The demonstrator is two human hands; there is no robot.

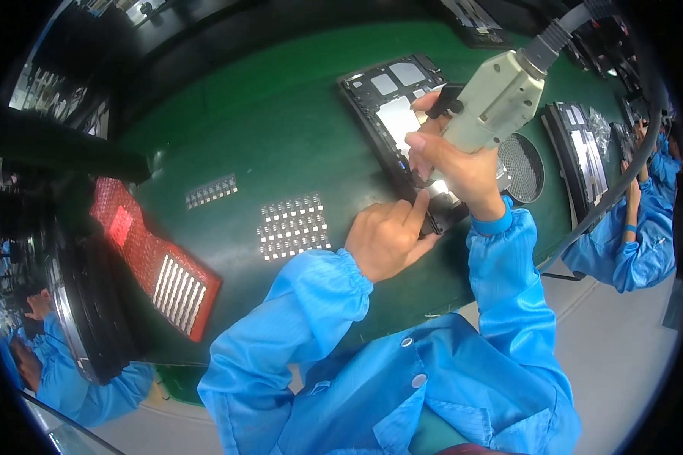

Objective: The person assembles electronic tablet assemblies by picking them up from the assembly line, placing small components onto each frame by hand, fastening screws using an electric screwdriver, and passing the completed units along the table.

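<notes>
Our blue jacket [425, 379] lies nearest, its front below both hands and close against the table's near edge. Beyond it our left hand [387, 235] meets the near end of the black panel [391, 98], index finger and thumb spread apart; whether they pinch it, we cannot tell. Our right hand [470, 171] is over the panel's right side, thumb and a finger reaching across it, partly hidden by a cream-coloured tool [501, 98]. We cannot tell whether that hand grips the tool.

For movement, we have most green table [243, 136] left of the left hand and beyond it, along the panel's long left edge. The right side is tighter: a round dark dish [522, 171] sits just beside the right wrist, and the tool's corrugated hose [548, 45] rises away beyond the hand.

We count one panel under our hands, one dish, and one stack of panels [577, 159] farther right. Left of the left hand lie three rows of small parts [294, 226], then one single-row strip [211, 191]; their pieces are too small to count surely. Farther left is one length of red bubble wrap [140, 227], with several white strips [178, 292] on it.
</notes>
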